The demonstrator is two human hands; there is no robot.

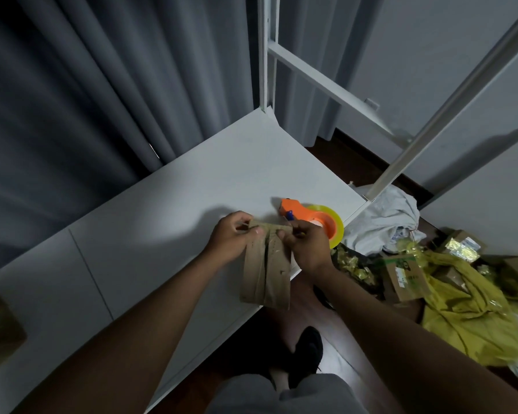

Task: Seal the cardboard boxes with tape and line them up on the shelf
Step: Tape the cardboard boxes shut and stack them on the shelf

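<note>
Currently, head view only. Centre of the frame, slightly right: both hands work on one small cardboard box point(266, 267), flattened or half-folded, matte brown, creased down its length, with what looks like old tape along the seam. Its far end rests over the front edge of the white shelf point(168, 210); its near end hangs past that edge toward me.

Left hand point(232, 234) has fingers curled over the box's top left corner, thumb pressed on the face. Right hand point(304, 243) pinches the top right corner the same way. Neither hand holds tape. I judge the step as folding the top flaps shut, before any taping.

Just beyond the right hand, on the shelf near its right end, lies the tape dispenser point(299, 213): glossy orange plastic body, small blue part near the cutter end, roll of yellowish translucent tape point(334, 222) mounted on it. Untouched.

Next move, as I read it: hold the flaps closed with one hand, reach the other to the dispenser, draw tape across the seam.

Right side of the frame, on the dark floor: more cardboard boxes point(404, 277) among crumpled yellow cloth point(467, 306) and white cloth point(386, 219). Grey curtain point(87, 100) fills the upper left. Shelf surface smooth, dull white, no sealed boxes on the part I can see.
</note>
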